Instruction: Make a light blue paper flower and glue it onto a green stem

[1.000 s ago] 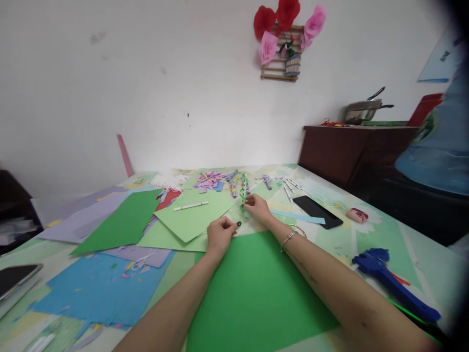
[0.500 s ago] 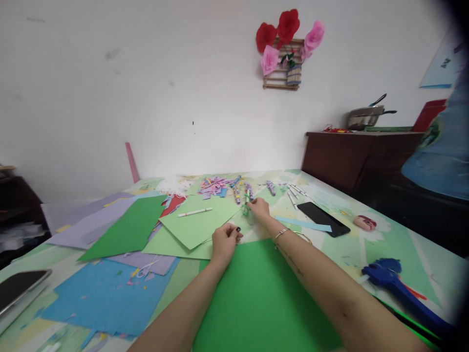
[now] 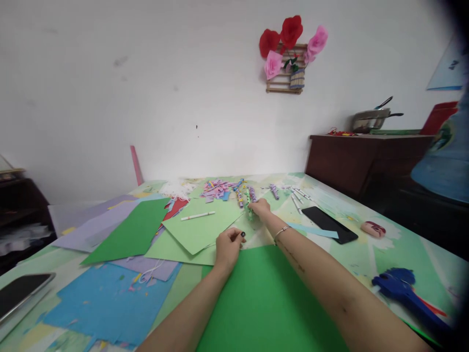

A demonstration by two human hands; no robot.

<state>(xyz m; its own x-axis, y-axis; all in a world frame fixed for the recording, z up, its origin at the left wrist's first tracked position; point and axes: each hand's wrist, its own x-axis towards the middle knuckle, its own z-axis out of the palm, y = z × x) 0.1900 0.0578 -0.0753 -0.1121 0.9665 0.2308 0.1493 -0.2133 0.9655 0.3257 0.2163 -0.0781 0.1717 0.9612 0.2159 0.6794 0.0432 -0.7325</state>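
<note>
My right hand (image 3: 261,207) reaches to the far middle of the table, its fingertips pinched at a small green decorated piece (image 3: 250,213) beside several patterned paper rolls (image 3: 239,197). The fingers partly cover that green piece. Nearer to me, my left hand (image 3: 227,247) is closed, thumb against curled fingers, above the top edge of a dark green sheet (image 3: 264,303). What it pinches, if anything, is too small to make out. Left of it lie light green sheets (image 3: 194,234), with a thin white stick (image 3: 198,215) across the upper one.
Left are another green sheet (image 3: 128,232), blue paper (image 3: 110,303) and a phone (image 3: 22,293). Paper scraps (image 3: 216,188) and white string (image 3: 178,187) lie at the back. Right are a black slab (image 3: 331,225), light blue strip (image 3: 315,230), pinkish-red object (image 3: 373,228) and blue glue gun (image 3: 399,288).
The whole view has shifted slightly, so everything sits a little lower and farther right. My right hand stays at the green piece; my left hand remains closed over the green sheet's edge.
</note>
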